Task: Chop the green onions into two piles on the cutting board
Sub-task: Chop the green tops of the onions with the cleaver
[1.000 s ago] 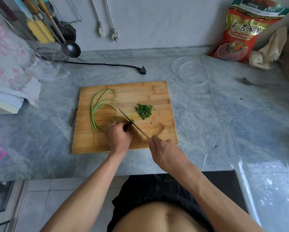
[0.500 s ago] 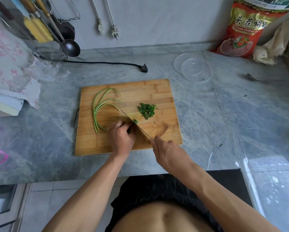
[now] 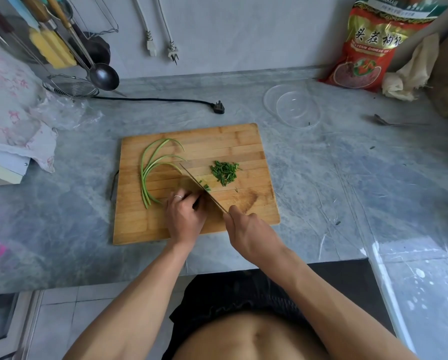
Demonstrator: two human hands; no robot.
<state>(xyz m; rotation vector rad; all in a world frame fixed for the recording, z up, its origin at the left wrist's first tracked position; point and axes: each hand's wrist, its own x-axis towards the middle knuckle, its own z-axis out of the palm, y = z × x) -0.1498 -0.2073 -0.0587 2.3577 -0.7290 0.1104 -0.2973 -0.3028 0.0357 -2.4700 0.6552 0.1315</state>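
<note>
Board (image 3: 217,141) sits mid-tabletop (image 3: 321,178), wood, long side left-right. Right hand (image 3: 246,231) wrapped round the knife (image 3: 202,187) handle at the board's near right edge; blade runs diagonally up-left across the board, edge down. Left hand (image 3: 185,215) curled knuckles-up just left of the blade, fingers pinned on onion stalk ends right at the cut line; ring (image 3: 178,196) on one finger. Uncut onions (image 3: 152,172): a few long thin stalks on the board's left half, near ends bunched beside the left hand, far ends fanning out and curving right. Chopped pile (image 3: 225,172) right of the blade, near board centre, apart from the knife. A few fresh bits (image 3: 206,187) lie against the blade's right side, nearer than the pile. Off the board: clear bowl (image 3: 293,106) far right, black plug (image 3: 219,107) with cord on the far side, red bag (image 3: 373,42) leaning on the wall at far right, crumpled cloth (image 3: 410,71) beside it. Ladle (image 3: 103,75) and strainer (image 3: 72,85) far left, floral cloth (image 3: 10,105) at the left edge, two white plugs (image 3: 162,49) hanging on the wall.
</note>
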